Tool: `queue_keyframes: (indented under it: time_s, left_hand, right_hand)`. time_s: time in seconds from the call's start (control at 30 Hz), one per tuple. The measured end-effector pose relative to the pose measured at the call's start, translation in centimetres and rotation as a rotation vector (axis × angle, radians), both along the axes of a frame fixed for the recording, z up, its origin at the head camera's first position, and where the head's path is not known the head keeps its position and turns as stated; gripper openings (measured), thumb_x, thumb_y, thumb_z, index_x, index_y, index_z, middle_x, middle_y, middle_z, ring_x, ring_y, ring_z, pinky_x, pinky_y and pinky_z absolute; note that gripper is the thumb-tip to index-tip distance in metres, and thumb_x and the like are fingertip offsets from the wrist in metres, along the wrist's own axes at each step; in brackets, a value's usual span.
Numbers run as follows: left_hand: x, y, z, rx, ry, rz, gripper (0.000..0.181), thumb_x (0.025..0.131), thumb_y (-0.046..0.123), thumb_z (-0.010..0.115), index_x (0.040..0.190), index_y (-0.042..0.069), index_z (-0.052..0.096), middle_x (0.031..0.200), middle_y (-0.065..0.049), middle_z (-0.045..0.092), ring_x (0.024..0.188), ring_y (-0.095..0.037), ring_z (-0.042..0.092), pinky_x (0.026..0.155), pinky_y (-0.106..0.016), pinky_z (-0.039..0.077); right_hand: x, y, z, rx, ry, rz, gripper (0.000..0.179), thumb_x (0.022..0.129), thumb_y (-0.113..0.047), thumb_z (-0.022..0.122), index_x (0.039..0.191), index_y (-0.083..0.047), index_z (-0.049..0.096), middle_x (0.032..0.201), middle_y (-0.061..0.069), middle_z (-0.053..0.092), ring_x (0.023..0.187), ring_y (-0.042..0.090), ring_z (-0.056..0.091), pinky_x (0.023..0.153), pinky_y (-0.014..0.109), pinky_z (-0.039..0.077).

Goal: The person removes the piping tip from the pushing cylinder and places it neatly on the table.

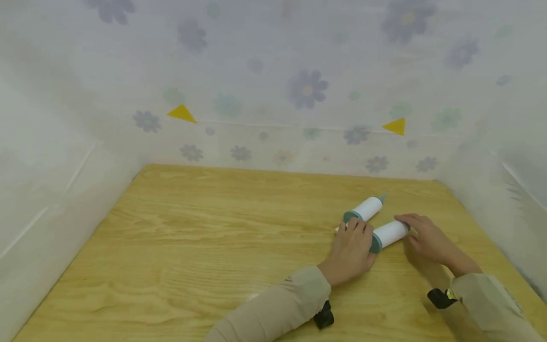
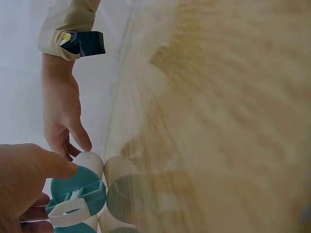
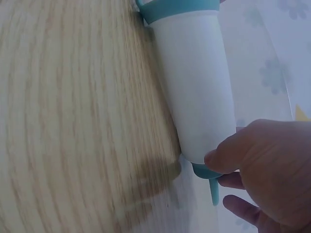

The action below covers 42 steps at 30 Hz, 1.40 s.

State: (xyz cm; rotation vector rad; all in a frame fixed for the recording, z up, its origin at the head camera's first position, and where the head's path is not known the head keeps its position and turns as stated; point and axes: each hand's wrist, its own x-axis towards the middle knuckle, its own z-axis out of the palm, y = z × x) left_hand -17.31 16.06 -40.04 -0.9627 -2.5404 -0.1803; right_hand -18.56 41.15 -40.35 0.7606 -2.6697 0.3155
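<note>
Two large white syringes with teal end caps and teal nozzles lie side by side on the table. The nearer syringe (image 1: 391, 234) has its flanged end toward my left hand (image 1: 349, 249), whose thumb rests on the teal flange (image 2: 77, 180) beside a white pull ring (image 2: 69, 212). At the opposite end my right hand (image 1: 429, 237) holds the nozzle end, its thumb on the white barrel (image 3: 197, 87) just above the teal nozzle (image 3: 214, 191). The farther syringe (image 1: 368, 208) points away to the right, its plunger end partly hidden behind my left hand's fingers.
The wood-grain table (image 1: 192, 247) has flower-patterned white sheeting (image 1: 265, 85) behind it and plain pale sheeting at both sides. Two yellow triangles, one left (image 1: 182, 114) and one right (image 1: 395, 127), mark the back sheet. Black devices (image 1: 324, 316) sit at both wrists.
</note>
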Motion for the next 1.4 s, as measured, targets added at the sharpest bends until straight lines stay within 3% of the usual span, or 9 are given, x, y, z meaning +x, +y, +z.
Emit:
queue_keyframes:
  time_s: [0.27, 0.57, 0.7, 0.87, 0.97, 1.13, 1.4]
  left_hand:
    - [0.5, -0.3, -0.3, -0.043, 0.037, 0.010, 0.044, 0.085, 0.052, 0.065, 0.111, 0.018, 0.058, 0.103, 0.009, 0.059, 0.095, -0.008, 0.050, 0.069, -0.021, 0.031]
    - [0.5, -1.2, 0.2, -0.151, -0.118, 0.060, 0.053, 0.085, 0.056, 0.064, 0.120, 0.017, 0.057, 0.114, 0.008, 0.059, 0.111, -0.009, 0.049, 0.088, -0.026, 0.041]
    - [0.6, -2.3, 0.3, -0.163, -0.163, 0.067, 0.052, 0.084, 0.056, 0.065, 0.118, 0.017, 0.057, 0.112, 0.008, 0.059, 0.109, -0.009, 0.050, 0.088, -0.026, 0.040]
    - [1.6, -3.7, 0.6, -0.183, -0.181, 0.053, 0.051, 0.083, 0.056, 0.066, 0.116, 0.017, 0.057, 0.109, 0.007, 0.059, 0.103, -0.009, 0.050, 0.081, -0.024, 0.038]
    - [2.2, -4.6, 0.7, -0.174, -0.191, 0.022, 0.051, 0.084, 0.055, 0.066, 0.116, 0.016, 0.057, 0.110, 0.007, 0.059, 0.102, -0.009, 0.050, 0.081, -0.023, 0.038]
    - [2.3, -6.6, 0.2, -0.118, -0.276, -0.024, 0.055, 0.086, 0.050, 0.066, 0.124, 0.014, 0.053, 0.112, 0.002, 0.059, 0.106, -0.011, 0.054, 0.089, -0.026, 0.044]
    - [2.1, -9.8, -0.6, 0.004, -0.467, -0.085, 0.053, 0.085, 0.044, 0.070, 0.124, 0.012, 0.054, 0.108, -0.001, 0.062, 0.092, -0.010, 0.058, 0.078, -0.022, 0.048]
  right_hand:
    - [0.7, -0.7, 0.3, -0.007, -0.044, 0.031, 0.051, 0.066, 0.011, 0.079, 0.114, 0.008, 0.062, 0.107, 0.023, 0.063, 0.089, 0.037, 0.059, 0.071, 0.051, 0.049]
    - [1.4, -2.1, 0.7, -0.004, -0.079, 0.052, 0.051, 0.068, 0.006, 0.080, 0.115, 0.004, 0.063, 0.109, 0.017, 0.063, 0.091, 0.032, 0.058, 0.071, 0.047, 0.049]
    - [1.8, -3.1, 0.8, -0.008, -0.080, 0.080, 0.050, 0.068, 0.004, 0.081, 0.115, 0.002, 0.064, 0.109, 0.013, 0.064, 0.092, 0.030, 0.058, 0.071, 0.043, 0.050]
    - [2.8, -4.3, 1.0, -0.008, -0.089, 0.093, 0.050, 0.069, 0.002, 0.081, 0.116, 0.001, 0.064, 0.109, 0.011, 0.064, 0.093, 0.028, 0.058, 0.072, 0.042, 0.051]
    - [3.4, -5.0, 1.1, -0.005, -0.094, 0.089, 0.049, 0.070, 0.000, 0.081, 0.116, 0.000, 0.065, 0.110, 0.009, 0.064, 0.093, 0.027, 0.058, 0.073, 0.041, 0.051]
    - [4.1, -6.2, 1.0, -0.010, -0.088, 0.113, 0.049, 0.070, -0.005, 0.083, 0.115, -0.002, 0.066, 0.111, 0.008, 0.065, 0.094, 0.024, 0.059, 0.073, 0.040, 0.052]
    - [5.0, -7.4, 0.1, -0.044, -0.098, 0.179, 0.050, 0.070, -0.007, 0.083, 0.116, -0.004, 0.065, 0.108, 0.002, 0.067, 0.093, 0.017, 0.061, 0.074, 0.034, 0.053]
